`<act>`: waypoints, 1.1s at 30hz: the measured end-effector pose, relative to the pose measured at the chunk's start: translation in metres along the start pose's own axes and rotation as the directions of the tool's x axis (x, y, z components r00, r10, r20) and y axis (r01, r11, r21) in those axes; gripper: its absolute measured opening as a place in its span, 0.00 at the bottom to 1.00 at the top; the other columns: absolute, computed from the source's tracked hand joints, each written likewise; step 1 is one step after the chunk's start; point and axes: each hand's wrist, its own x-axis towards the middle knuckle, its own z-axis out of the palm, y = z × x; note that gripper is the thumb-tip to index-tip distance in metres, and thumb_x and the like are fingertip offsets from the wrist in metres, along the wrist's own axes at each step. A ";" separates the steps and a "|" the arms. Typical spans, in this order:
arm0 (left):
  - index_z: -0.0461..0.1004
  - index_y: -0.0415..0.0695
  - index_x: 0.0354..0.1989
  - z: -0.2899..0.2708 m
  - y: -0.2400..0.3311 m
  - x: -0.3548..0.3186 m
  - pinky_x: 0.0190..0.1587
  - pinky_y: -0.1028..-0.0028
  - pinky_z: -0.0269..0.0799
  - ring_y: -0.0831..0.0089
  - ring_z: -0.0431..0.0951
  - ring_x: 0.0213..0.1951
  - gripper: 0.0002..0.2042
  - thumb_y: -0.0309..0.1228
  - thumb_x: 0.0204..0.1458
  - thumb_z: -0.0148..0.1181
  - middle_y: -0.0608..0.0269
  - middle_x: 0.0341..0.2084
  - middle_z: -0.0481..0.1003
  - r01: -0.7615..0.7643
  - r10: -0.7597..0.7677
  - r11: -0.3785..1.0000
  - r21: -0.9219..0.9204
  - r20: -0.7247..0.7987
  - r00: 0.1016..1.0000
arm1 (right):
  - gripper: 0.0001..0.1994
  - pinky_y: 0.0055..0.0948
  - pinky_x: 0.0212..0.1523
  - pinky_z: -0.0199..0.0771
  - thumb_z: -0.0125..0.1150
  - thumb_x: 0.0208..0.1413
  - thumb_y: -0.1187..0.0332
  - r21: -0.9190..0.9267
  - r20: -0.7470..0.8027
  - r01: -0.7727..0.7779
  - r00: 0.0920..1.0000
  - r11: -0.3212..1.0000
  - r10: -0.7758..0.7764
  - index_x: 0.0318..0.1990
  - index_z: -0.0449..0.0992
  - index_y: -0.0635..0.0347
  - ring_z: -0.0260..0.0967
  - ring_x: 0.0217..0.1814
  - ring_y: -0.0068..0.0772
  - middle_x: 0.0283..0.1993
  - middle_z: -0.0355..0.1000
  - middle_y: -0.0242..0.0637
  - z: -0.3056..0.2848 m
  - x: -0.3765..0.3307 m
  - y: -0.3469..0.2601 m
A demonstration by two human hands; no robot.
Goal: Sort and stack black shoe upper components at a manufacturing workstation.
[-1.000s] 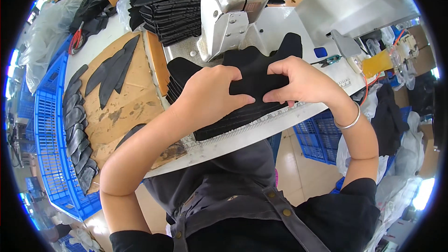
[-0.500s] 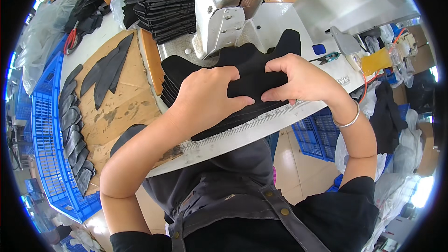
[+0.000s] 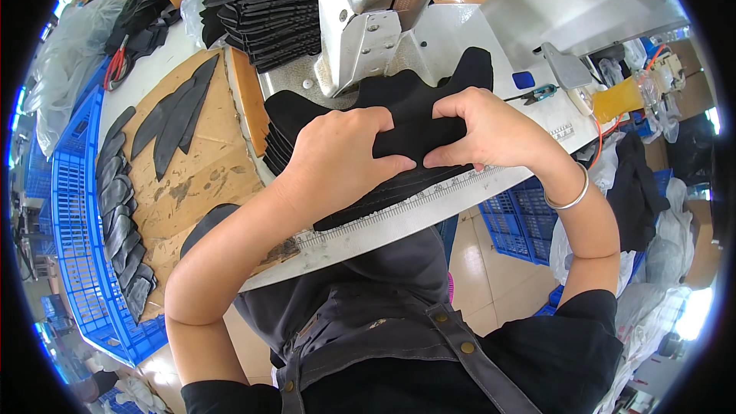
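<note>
A black cut fabric piece (image 3: 418,107) with a wavy far edge lies on a stack of similar pieces, just in front of a metal sewing machine (image 3: 359,31). My left hand (image 3: 337,149) grips its middle from the left, thumb and forefinger curved toward each other. From the right, my right hand (image 3: 483,130) pinches the same piece, its thumb almost meeting the left thumb. The other fingers of both hands are mostly hidden. Along the table's near edge, a ruler strip (image 3: 399,207) shows beside the stack.
Another stack of black pieces (image 3: 264,23) stands behind, left of the machine. Leaf-shaped black pieces (image 3: 175,115) and an overlapping row of dark pieces (image 3: 123,215) rest on cardboard at left. Red-handled scissors (image 3: 116,65) lie far left; small snips (image 3: 540,93) lie right. Blue crates (image 3: 77,207) flank the table.
My right hand has shifted very slightly left, bringing its thumb nearer the left thumb. The left hand and the fabric stay almost still.
</note>
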 end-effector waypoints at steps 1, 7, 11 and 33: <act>0.75 0.36 0.35 0.000 0.000 0.001 0.33 0.64 0.71 0.53 0.78 0.28 0.23 0.44 0.40 0.70 0.49 0.22 0.75 -0.001 0.001 1.000 -0.001 0.000 1.000 | 0.15 0.22 0.15 0.63 0.73 0.41 0.68 0.000 -0.001 -0.001 1.000 1.000 0.001 0.29 0.72 0.69 0.65 0.13 0.22 0.16 0.67 0.34 0.000 0.000 0.001; 0.75 0.36 0.35 0.001 0.001 0.000 0.34 0.64 0.71 0.52 0.78 0.29 0.23 0.44 0.40 0.70 0.49 0.23 0.76 0.017 -0.017 1.000 -0.005 0.000 1.000 | 0.16 0.22 0.15 0.64 0.73 0.42 0.67 0.000 0.020 -0.021 1.000 1.000 0.021 0.30 0.73 0.70 0.65 0.12 0.22 0.16 0.67 0.34 -0.002 0.001 0.001; 0.75 0.36 0.36 0.001 -0.001 -0.001 0.35 0.63 0.71 0.52 0.78 0.30 0.22 0.43 0.40 0.70 0.49 0.24 0.76 -0.001 0.001 1.000 0.000 -0.005 1.000 | 0.20 0.25 0.17 0.66 0.74 0.39 0.64 -0.055 0.029 -0.029 0.999 0.998 0.031 0.31 0.74 0.73 0.68 0.14 0.27 0.17 0.69 0.40 -0.003 0.001 -0.006; 0.72 0.39 0.21 -0.033 -0.021 -0.011 0.24 0.73 0.66 0.69 0.72 0.19 0.15 0.37 0.46 0.69 0.61 0.14 0.71 0.007 -0.001 0.999 -0.040 0.145 0.989 | 0.26 0.33 0.18 0.61 0.76 0.35 0.58 -0.340 -0.019 0.036 0.999 0.940 -0.045 0.14 0.63 0.68 0.61 0.11 0.37 0.10 0.60 0.47 0.002 0.010 -0.008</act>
